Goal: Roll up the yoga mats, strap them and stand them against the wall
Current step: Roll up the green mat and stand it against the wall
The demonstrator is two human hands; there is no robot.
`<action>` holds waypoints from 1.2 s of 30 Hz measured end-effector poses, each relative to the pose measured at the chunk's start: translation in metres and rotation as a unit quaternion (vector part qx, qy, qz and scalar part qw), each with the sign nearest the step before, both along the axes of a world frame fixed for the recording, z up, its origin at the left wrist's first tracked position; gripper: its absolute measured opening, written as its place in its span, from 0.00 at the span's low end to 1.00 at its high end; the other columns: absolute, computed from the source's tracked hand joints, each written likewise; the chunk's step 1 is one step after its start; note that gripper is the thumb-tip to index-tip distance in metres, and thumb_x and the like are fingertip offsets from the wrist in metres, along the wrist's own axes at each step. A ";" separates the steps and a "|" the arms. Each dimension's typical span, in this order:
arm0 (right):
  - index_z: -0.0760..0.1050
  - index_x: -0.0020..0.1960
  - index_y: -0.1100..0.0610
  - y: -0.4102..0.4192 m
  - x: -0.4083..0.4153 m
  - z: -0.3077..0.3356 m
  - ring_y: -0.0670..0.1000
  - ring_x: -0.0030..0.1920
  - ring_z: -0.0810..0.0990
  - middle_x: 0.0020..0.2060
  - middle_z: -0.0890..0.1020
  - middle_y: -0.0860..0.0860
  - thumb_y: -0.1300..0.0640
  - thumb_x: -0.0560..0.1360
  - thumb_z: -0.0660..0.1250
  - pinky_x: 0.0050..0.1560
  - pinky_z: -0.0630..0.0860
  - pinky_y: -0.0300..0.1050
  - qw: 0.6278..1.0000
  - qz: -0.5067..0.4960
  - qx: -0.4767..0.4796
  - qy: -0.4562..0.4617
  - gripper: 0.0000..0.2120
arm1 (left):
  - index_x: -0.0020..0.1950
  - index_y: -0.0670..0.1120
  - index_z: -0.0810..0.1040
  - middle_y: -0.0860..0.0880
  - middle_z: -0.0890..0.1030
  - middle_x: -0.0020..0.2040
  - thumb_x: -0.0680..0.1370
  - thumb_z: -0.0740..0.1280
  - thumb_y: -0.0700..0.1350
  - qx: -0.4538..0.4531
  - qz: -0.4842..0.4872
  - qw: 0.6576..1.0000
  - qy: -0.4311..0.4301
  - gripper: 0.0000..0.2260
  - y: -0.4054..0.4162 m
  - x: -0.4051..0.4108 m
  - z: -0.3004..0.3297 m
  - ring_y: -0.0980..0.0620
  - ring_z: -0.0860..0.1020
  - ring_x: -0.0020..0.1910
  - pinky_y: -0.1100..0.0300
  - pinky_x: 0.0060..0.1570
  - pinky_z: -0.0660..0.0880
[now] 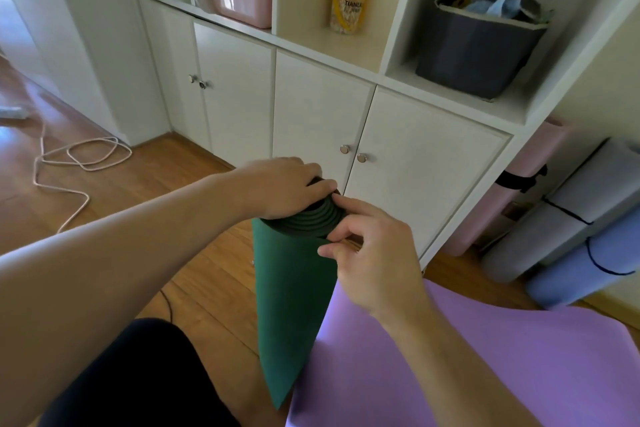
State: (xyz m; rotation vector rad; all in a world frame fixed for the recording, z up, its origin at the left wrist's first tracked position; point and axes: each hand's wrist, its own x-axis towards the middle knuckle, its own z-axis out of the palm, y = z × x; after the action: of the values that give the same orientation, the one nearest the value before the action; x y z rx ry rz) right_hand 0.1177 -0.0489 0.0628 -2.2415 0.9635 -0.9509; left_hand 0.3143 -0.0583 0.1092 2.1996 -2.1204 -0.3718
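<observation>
Green rolled mat (294, 288) stands upright, left hand (280, 187) gripping its top, right hand (374, 260) pinching the outer edge.

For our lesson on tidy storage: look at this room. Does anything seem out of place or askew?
Yes. A pale cord lies in loose loops across the wooden floor at left, a possible trip hazard. The green mat, held upright by both hands, shows no strap, unlike the rolled mats leaning at right.
</observation>
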 end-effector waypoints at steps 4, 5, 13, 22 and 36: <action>0.78 0.36 0.59 0.001 0.007 -0.002 0.49 0.47 0.82 0.48 0.84 0.40 0.69 0.69 0.80 0.47 0.80 0.46 0.999 0.043 0.012 -0.004 0.12 | 0.57 0.56 0.75 0.55 0.78 0.52 0.83 0.41 0.65 -0.008 -0.010 1.000 -0.012 0.25 -0.004 -0.013 0.001 0.49 0.77 0.57 0.47 0.55 0.73; 0.78 0.36 0.59 -0.001 0.008 -0.003 0.49 0.47 0.82 0.48 0.84 0.42 0.69 0.69 0.79 0.47 0.80 0.47 0.999 0.046 0.013 -0.005 0.12 | 0.59 0.56 0.74 0.54 0.79 0.52 0.84 0.40 0.64 -0.007 -0.012 0.999 -0.033 0.26 -0.004 -0.016 0.000 0.48 0.77 0.56 0.47 0.54 0.73; 0.78 0.38 0.56 -0.002 0.003 -0.016 0.37 0.59 0.78 0.58 0.79 0.39 0.67 0.71 0.79 0.55 0.72 0.26 0.999 0.002 -0.030 -0.019 0.12 | 0.64 0.59 0.63 0.53 0.75 0.45 0.86 0.42 0.59 -0.047 -0.046 0.994 -0.085 0.14 -0.010 -0.019 -0.009 0.45 0.76 0.51 0.46 0.51 0.75; 0.79 0.40 0.57 -0.008 -0.005 -0.036 0.35 0.63 0.73 0.67 0.77 0.49 0.63 0.72 0.80 0.59 0.65 0.22 0.996 -0.028 -0.083 -0.029 0.10 | 0.61 0.65 0.64 0.49 0.75 0.54 0.83 0.38 0.67 -0.031 -0.014 0.997 -0.065 0.19 -0.032 -0.032 -0.015 0.43 0.73 0.57 0.42 0.60 0.69; 0.74 0.41 0.52 0.014 -0.004 -0.009 0.45 0.60 0.79 0.69 0.68 0.44 0.62 0.75 0.78 0.52 0.77 0.33 0.993 -0.040 -0.109 0.023 0.14 | 0.67 0.61 0.63 0.52 0.73 0.67 0.85 0.47 0.58 -0.038 -0.014 0.996 -0.084 0.12 -0.011 -0.038 -0.004 0.42 0.72 0.64 0.45 0.61 0.70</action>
State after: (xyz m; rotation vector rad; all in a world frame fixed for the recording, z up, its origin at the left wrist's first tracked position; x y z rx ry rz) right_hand 0.1137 -0.0351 0.0534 -2.4300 1.0206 -1.0898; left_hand 0.2759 -0.0693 0.1049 2.2335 -2.2099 -0.1081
